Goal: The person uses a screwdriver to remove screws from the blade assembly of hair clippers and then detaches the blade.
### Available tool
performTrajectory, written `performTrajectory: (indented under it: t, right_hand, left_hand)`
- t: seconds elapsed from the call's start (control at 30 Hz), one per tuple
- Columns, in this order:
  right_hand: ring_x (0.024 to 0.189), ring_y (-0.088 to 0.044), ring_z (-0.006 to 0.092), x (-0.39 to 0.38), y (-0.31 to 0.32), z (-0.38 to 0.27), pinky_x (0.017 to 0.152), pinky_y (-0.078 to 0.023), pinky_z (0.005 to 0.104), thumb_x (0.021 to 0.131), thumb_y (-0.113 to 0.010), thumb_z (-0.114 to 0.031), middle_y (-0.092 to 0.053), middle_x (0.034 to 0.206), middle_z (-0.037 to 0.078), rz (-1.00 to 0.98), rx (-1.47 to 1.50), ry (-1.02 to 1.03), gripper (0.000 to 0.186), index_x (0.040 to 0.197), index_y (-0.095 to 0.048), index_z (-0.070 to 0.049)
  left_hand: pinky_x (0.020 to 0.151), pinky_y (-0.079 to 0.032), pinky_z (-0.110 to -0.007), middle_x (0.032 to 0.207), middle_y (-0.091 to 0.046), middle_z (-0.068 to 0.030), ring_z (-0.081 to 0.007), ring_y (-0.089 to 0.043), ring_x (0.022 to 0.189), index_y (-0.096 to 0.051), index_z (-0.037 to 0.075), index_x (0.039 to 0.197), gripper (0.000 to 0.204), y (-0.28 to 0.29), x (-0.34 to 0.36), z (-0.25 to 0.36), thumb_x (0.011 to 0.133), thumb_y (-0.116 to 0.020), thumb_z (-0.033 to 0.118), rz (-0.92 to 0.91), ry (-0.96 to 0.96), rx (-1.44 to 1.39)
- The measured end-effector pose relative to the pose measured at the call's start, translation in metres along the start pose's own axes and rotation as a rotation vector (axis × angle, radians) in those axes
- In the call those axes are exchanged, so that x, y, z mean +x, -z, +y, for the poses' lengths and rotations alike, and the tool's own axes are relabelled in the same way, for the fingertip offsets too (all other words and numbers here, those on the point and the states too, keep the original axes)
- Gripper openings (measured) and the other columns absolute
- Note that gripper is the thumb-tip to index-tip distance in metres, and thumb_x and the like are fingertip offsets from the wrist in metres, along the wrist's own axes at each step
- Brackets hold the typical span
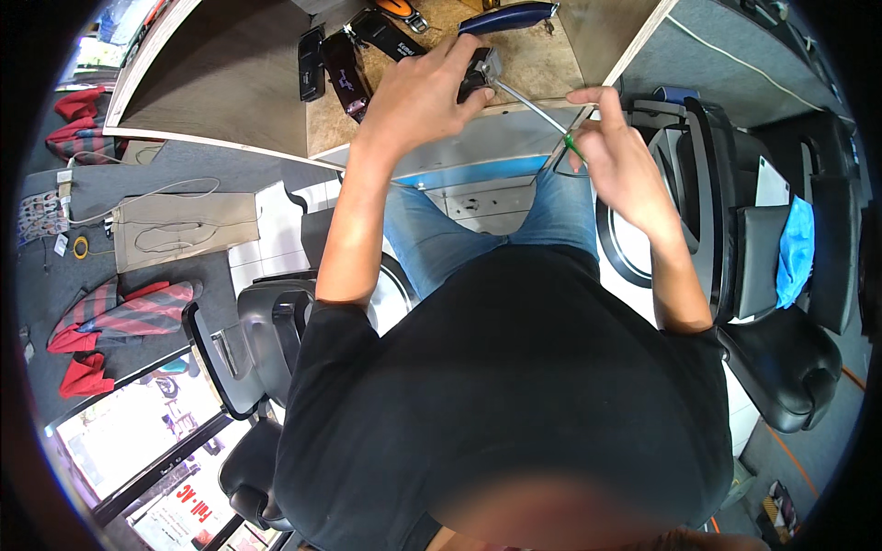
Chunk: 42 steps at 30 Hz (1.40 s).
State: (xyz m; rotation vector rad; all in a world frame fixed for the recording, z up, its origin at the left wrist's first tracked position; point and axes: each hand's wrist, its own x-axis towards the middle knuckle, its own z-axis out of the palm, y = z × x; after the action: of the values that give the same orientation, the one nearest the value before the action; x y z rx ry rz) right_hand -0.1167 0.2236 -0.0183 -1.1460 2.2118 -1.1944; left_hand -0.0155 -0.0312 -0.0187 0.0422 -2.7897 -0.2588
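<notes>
My left hand (418,96) is closed round a black hair clipper (475,75) with a metal blade head, above the tan shelf board (547,72). In my right hand (620,165) is a screwdriver (537,108) with a green handle and a long metal shaft. Its tip meets the clipper's blade head; the exact contact point is too small to make out. Left of my left hand lie a dark maroon clipper (344,77), a black clipper (388,35) and a small black trimmer (311,64). A dark blue clipper (507,16) lies beyond my fingers.
Wooden side panels (220,78) flank the shelf. An orange and black tool (402,11) lies at the back. Black padded chairs stand on both sides; a blue cloth (795,253) hangs on the right one. Striped red and grey cloth (138,312) is at left.
</notes>
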Motion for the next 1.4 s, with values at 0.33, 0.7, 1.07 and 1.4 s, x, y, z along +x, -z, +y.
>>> performTrajectory:
  t: [0.33,0.7,1.07,1.4]
  right_hand:
    - [0.071,-0.06,0.0113,-0.008,0.016,0.013,0.049,-0.048,0.0266,0.103,-0.058,-0.006,-0.062,0.101,0.007,-0.223,0.599,-0.117,0.056,0.154,-0.034,-0.009]
    - [0.067,-0.07,0.027,-0.007,-0.002,0.009,0.068,-0.053,0.0416,0.103,-0.063,-0.016,-0.068,0.071,0.014,0.029,0.112,-0.236,0.034,0.133,-0.051,-0.003]
    - [0.079,-0.057,0.0214,-0.017,0.003,0.012,0.074,-0.049,0.0359,0.086,-0.08,-0.003,-0.057,0.092,0.006,0.143,-0.015,0.105,0.043,0.127,-0.066,-0.01]
    - [0.073,-0.067,0.0429,-0.01,-0.009,0.006,0.068,-0.051,0.0468,0.105,-0.063,-0.033,-0.066,0.077,0.024,0.146,-0.138,-0.139,0.038,0.095,-0.068,0.004]
  left_hand:
    - [0.071,-0.059,-0.05,0.104,-0.074,-0.0165,-0.0406,-0.073,0.088,-0.059,0.006,0.127,0.055,-0.004,0.0,0.006,0.09,-0.076,0.043,0.024,0.06,0.049]
    - [0.075,-0.059,-0.049,0.112,-0.072,-0.0173,-0.0409,-0.072,0.093,-0.06,0.005,0.125,0.056,-0.009,0.0,0.005,0.089,-0.077,0.045,0.041,0.058,0.122]
    - [0.076,-0.057,-0.051,0.109,-0.073,-0.0188,-0.0424,-0.071,0.095,-0.059,0.003,0.127,0.051,-0.003,-0.002,0.005,0.09,-0.073,0.035,0.001,0.055,0.035]
    - [0.076,-0.057,-0.049,0.108,-0.071,-0.0188,-0.0419,-0.071,0.094,-0.061,0.001,0.124,0.05,-0.005,-0.002,0.002,0.089,-0.074,0.034,0.016,0.036,0.015]
